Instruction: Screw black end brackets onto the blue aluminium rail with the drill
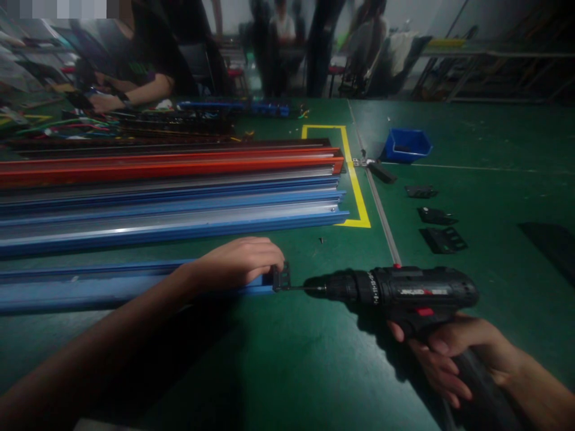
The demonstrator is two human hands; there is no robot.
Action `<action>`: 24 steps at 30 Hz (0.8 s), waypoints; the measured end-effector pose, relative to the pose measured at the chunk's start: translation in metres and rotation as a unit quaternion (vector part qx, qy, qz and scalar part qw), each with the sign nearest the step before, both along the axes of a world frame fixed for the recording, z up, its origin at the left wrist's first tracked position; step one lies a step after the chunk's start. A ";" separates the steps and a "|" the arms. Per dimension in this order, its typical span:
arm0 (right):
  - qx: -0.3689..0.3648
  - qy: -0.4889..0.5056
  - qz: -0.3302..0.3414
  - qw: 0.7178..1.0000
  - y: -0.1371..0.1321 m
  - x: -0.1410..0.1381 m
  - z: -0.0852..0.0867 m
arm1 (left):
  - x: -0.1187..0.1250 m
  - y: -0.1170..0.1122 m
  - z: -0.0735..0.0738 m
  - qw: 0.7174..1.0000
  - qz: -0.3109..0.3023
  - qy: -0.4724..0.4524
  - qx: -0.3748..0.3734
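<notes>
Resting curled over the right end of the blue rail point(90, 290), which runs along the near edge of the green table point(291, 371), the left hand point(238, 263) pins it; its black end cap point(281, 278) meets the bit of the drill point(404, 293), coaxial with the rail; the right hand point(449, 353) clasps the grip.

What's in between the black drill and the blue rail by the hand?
In the head view, a small black end piece sits at the end of the blue rail, and a thin bit from the drill reaches to it.
</notes>
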State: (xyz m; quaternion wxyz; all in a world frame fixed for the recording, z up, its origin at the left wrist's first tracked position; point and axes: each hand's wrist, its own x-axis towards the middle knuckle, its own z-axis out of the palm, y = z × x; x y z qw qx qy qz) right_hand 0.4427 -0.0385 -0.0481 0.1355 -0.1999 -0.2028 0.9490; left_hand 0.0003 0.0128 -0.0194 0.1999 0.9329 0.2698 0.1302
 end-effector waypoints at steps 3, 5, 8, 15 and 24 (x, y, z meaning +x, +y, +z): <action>0.003 -0.003 -0.002 1.000 0.000 -0.001 -0.001 | 0.000 0.001 -0.001 1.000 -0.001 -0.001 0.001; 0.002 0.002 -0.005 1.000 -0.001 -0.002 -0.003 | 0.001 0.000 0.000 1.000 -0.003 -0.002 0.003; 0.001 0.018 -0.012 1.000 -0.002 -0.003 -0.006 | 0.002 -0.001 0.003 1.000 0.000 0.001 0.008; -0.005 0.004 -0.008 1.000 0.000 -0.003 0.001 | 0.002 -0.002 0.004 0.999 0.000 0.036 0.030; -0.007 -0.016 -0.009 1.000 0.002 -0.006 0.003 | 0.001 -0.002 0.003 0.998 -0.002 0.026 0.055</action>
